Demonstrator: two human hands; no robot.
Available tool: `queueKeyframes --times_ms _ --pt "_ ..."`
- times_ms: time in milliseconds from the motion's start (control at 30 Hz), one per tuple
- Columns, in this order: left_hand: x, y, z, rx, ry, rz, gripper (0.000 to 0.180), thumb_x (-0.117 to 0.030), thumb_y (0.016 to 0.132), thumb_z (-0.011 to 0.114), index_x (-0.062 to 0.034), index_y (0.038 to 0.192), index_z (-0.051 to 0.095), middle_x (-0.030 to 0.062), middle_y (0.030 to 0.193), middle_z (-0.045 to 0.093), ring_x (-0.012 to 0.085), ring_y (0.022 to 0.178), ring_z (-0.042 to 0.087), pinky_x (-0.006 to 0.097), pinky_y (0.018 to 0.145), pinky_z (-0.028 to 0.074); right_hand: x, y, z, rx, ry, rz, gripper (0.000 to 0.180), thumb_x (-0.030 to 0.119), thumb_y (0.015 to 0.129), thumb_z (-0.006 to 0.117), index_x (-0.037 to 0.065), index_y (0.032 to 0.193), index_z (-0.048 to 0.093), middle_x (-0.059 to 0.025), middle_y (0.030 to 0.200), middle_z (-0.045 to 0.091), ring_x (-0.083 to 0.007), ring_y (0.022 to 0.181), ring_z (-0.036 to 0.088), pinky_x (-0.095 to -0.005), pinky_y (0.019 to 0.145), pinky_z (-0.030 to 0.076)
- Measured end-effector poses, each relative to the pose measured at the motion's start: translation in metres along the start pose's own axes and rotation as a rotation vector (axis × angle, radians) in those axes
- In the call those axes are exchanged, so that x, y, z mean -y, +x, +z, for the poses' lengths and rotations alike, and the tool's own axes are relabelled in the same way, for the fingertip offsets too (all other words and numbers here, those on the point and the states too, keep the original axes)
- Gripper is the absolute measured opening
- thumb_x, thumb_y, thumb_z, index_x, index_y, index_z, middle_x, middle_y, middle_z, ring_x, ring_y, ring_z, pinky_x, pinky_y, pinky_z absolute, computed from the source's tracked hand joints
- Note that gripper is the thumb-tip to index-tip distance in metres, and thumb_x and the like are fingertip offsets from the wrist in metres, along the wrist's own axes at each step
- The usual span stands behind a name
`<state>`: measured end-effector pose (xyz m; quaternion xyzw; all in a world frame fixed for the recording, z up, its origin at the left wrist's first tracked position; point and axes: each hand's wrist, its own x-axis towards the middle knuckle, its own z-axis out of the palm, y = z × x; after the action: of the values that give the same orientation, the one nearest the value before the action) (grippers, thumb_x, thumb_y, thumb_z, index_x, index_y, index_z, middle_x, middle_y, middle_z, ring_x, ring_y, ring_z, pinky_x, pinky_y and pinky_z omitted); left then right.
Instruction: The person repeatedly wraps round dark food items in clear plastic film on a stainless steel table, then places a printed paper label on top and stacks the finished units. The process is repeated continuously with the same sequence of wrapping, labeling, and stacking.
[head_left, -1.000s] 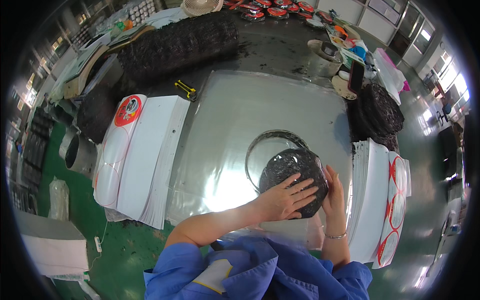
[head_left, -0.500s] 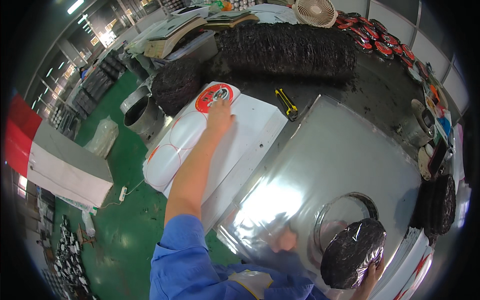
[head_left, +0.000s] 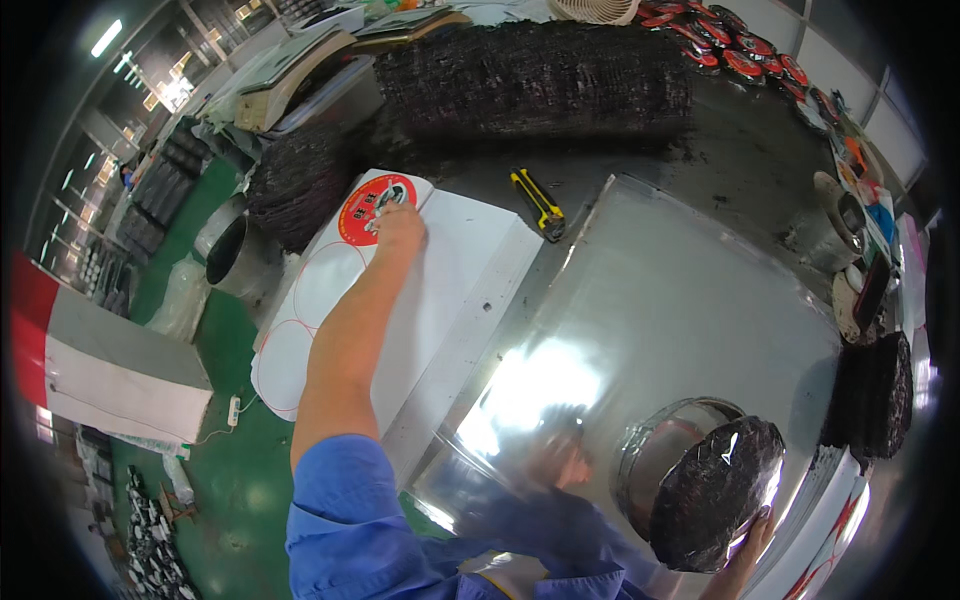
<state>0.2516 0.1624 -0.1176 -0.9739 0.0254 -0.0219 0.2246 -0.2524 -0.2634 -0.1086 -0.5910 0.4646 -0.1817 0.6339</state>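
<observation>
My left hand [head_left: 400, 232] reaches to the upper end of a white printed sheet [head_left: 322, 290], which bears a red round label and thin red circle outlines. Its fingers are drawn together at the label's right side and seem to pinch the sheet's edge. Beneath lies a stack of white paper [head_left: 470, 240]. My right hand [head_left: 758, 535] grips a round black cake [head_left: 715, 490], like dried seaweed, in shiny clear film. The cake is tilted over a metal ring [head_left: 628, 455] standing on a shiny metal sheet [head_left: 690, 300]. Most right fingers are hidden behind the cake.
A yellow-and-black utility knife [head_left: 540, 205] lies between paper and metal sheet. Long rows of dark cakes [head_left: 530, 85] line the back, with red-labelled packs [head_left: 745, 62] beyond. Metal cylinders [head_left: 245, 255] stand at the left, and more printed sheets [head_left: 825, 545] lie at the right.
The view has shifted, moving most things left in the picture. The printed sheet, more curled before, lies flatter with my left hand still at its label. My right hand still holds the cake.
</observation>
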Motion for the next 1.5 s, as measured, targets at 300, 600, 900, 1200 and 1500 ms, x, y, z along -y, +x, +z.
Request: queueKeyframes --times_ms 300,600,900,1200,1500 --pt "0.092 -0.048 0.004 -1.004 -1.324 -0.327 0.011 -0.005 0.082 0.049 -0.0001 0.087 0.058 0.0080 0.077 0.057 0.0191 0.070 0.054 0.033 0.065 0.044 0.035 -0.017 0.040 0.078 0.634 0.008 0.025 0.028 0.088 0.050 0.006 0.098 0.056 -0.0050 0.093 0.059 -0.0132 0.083 0.056 -0.0279 0.073 0.047" --pt "-0.027 -0.243 -0.128 -1.264 -1.520 0.104 0.024 -0.007 0.086 0.044 0.0075 0.103 0.053 0.0184 0.116 0.050 0.0230 0.097 0.053 0.033 0.085 0.043 0.054 -0.013 0.093 0.461 0.813 -0.261 0.030 0.010 0.088 0.045 -0.002 0.116 0.045 -0.0103 0.107 0.057 -0.0171 0.095 0.056 -0.0290 0.084 0.046" --pt "-0.158 -0.326 -0.179 -0.681 -1.122 1.407 0.037 -0.008 0.071 0.060 -0.0053 0.108 0.057 0.0198 0.125 0.044 0.0354 0.114 0.045 0.049 0.095 0.034 0.063 -0.029 0.089 0.480 0.937 -0.371 0.030 0.006 0.088 0.042 -0.002 0.117 0.043 -0.0120 0.109 0.055 -0.0178 0.098 0.056 -0.0291 0.086 0.046" --pt "-0.170 -0.287 -0.187 -0.002 -1.827 0.812 0.055 -0.011 0.077 0.062 -0.0034 0.126 0.038 0.0185 0.124 0.043 0.0263 0.112 0.045 0.036 0.092 0.037 0.061 -0.045 0.068 0.526 0.966 -0.330 0.036 0.009 0.087 0.044 -0.004 0.121 0.038 -0.0150 0.110 0.054 -0.0199 0.100 0.055 -0.0299 0.083 0.047" --pt "-0.146 -0.232 -0.207 0.283 -1.003 1.521 0.055 -0.019 0.075 0.067 -0.0109 0.124 0.043 0.0124 0.117 0.050 0.0231 0.104 0.051 0.033 0.090 0.041 0.019 -0.007 0.023 0.278 0.354 -0.382 0.036 0.005 0.083 0.052 -0.002 0.118 0.041 -0.0131 0.100 0.059 -0.0173 0.089 0.057 -0.0268 0.079 0.046"
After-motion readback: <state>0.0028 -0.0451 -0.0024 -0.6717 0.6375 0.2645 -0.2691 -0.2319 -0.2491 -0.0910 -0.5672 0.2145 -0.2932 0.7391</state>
